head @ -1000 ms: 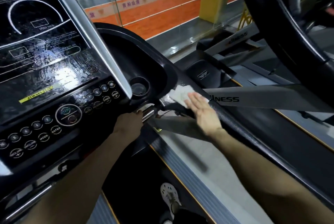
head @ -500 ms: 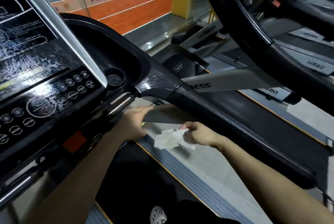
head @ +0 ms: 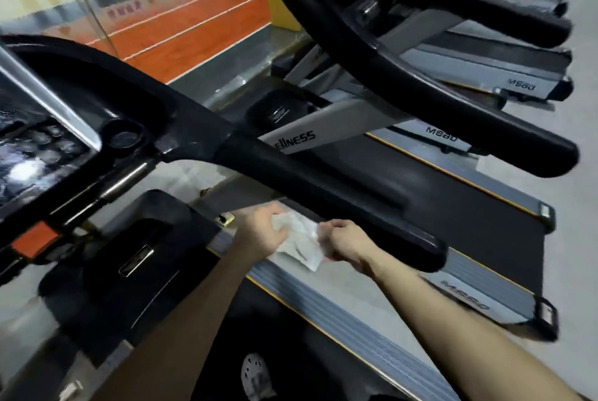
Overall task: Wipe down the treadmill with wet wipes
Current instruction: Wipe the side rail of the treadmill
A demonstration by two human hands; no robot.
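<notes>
gym cleaning: a person is holding a crumpled white wet wipe [head: 299, 239] between both hands, the left hand [head: 259, 232] gripping one end and the right hand [head: 346, 240] pinching the other, just under the black handrail [head: 323, 193] of a treadmill [head: 145, 239] and above its grey side rail [head: 323, 307]. the streaked console [head: 32, 154] is gleaming at far left beside a round cup holder [head: 124, 138]. a white shoe [head: 257, 378] is showing at the bottom edge, and a neighbouring treadmill [head: 453, 200] is standing to the right.
</notes>
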